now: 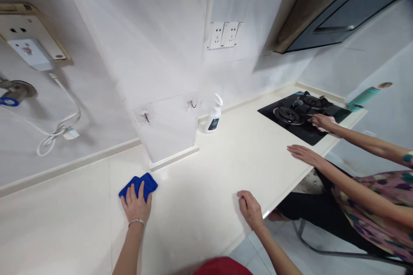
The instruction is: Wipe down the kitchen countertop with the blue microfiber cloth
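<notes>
My left hand presses a folded blue cleaning cloth onto the white countertop, close to the base of the wall corner. Its fingers lie over the cloth's near side, and a bracelet circles the wrist. Near the counter's front edge, my right hand rests with its fingers curled in and nothing visible in them. A white spray bottle with a dark label stands upright against the wall, beyond both hands.
To the right a seated person's hand holds a pale pink cloth on the black gas stove; their other hand lies on the counter. A green cylinder is past the stove. A charger cable hangs at left.
</notes>
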Demonstrator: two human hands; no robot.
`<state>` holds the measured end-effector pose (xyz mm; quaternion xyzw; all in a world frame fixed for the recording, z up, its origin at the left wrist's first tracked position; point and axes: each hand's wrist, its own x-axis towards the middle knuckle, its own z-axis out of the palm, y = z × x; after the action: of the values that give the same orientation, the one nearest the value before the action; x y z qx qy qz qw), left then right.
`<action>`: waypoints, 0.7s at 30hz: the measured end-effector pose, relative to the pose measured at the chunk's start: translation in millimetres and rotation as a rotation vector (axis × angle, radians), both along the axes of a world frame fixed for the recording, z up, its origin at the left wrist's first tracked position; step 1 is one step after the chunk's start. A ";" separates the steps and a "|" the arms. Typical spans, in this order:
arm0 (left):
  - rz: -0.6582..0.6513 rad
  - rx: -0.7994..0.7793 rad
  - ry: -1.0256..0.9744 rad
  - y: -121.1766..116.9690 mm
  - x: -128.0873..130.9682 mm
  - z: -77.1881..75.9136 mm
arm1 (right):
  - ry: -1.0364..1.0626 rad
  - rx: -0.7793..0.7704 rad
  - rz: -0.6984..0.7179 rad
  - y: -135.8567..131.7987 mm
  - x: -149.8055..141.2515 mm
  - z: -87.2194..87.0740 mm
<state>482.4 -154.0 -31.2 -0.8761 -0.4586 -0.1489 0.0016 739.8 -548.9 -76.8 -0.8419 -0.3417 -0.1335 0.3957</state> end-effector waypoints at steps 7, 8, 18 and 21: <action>0.039 -0.089 -0.030 66.3 37.7 13.6 | 0.027 -0.035 -0.034 -3.1 -12.1 -5.2; 0.036 -0.099 -0.036 75.2 42.5 13.3 | 0.027 -0.042 -0.056 -4.2 -17.8 -7.9; 0.017 -0.117 -0.098 153.9 100.3 5.2 | 0.038 -0.125 -0.211 -12.7 -43.6 -17.8; 0.026 -0.103 -0.100 173.6 114.7 3.8 | 0.057 -0.107 -0.212 -8.1 -45.7 -15.9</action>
<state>597.1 19.6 -27.4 -0.8605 -0.4763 -0.1689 -0.0644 694.1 -556.9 -92.8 -0.8968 -0.2460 -0.1322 0.3432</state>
